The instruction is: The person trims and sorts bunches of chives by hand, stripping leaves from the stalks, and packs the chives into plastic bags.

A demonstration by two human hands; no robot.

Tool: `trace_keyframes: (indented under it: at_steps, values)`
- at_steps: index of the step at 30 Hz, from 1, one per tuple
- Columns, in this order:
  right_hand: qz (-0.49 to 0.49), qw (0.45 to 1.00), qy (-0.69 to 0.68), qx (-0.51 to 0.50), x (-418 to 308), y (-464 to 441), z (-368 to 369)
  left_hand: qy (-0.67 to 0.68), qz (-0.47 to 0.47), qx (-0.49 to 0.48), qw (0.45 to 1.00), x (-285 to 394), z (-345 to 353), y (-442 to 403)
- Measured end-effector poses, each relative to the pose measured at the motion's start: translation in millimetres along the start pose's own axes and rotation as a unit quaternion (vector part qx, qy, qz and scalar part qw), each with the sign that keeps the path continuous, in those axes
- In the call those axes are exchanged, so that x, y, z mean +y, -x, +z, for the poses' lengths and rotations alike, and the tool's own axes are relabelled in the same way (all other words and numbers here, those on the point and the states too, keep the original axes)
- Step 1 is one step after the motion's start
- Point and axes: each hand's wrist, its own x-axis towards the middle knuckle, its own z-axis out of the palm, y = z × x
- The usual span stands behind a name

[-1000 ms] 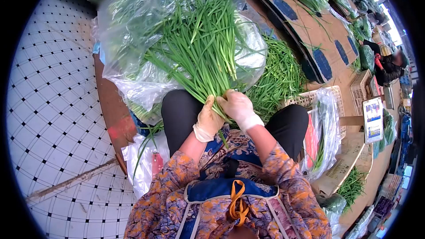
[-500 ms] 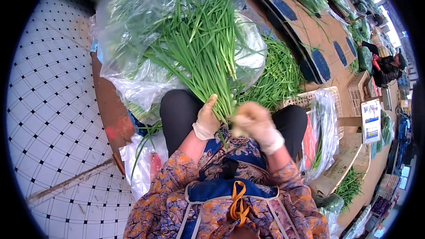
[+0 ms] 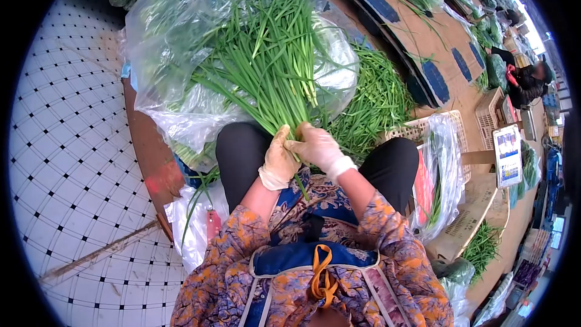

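A bunch of garlic chives (image 3: 266, 79) slants up from my lap, its long leaves fanned over clear plastic bags. My left hand (image 3: 279, 158), in a whitish glove, is closed around the stalk ends. My right hand (image 3: 319, 147), gloved too, grips the same stalks from the other side, its thumb close to the left one. The fingers hide the cut ends, apart from a few stalks hanging below. Loose chives (image 3: 378, 97) lie heaped beyond my right knee.
Large clear plastic bags (image 3: 175, 42) of greens lie ahead. At right stand a plastic crate (image 3: 457, 127), a bagged bundle (image 3: 437, 175) and a sign (image 3: 508, 156). Cardboard (image 3: 411, 30) lies farther off. Another person (image 3: 529, 82) is at far right. Tiled floor (image 3: 78, 145) spreads left.
My right hand, blurred and apart from the stalk ends before, has moved left and up onto the stalks. My left hand keeps its hold on the bunch.
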Motion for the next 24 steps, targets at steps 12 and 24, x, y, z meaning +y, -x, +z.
trace_keyframes:
  at_steps: [12,24]
  values:
    - [-0.054,0.878,-0.466,0.097,20.5,52.8,-35.1,-0.072,0.037,0.059,0.995,0.7,19.2,9.4]
    - [-0.125,0.982,-0.085,0.115,29.0,-0.3,21.6,-0.186,0.055,0.053,0.980,1.0,13.0,2.5]
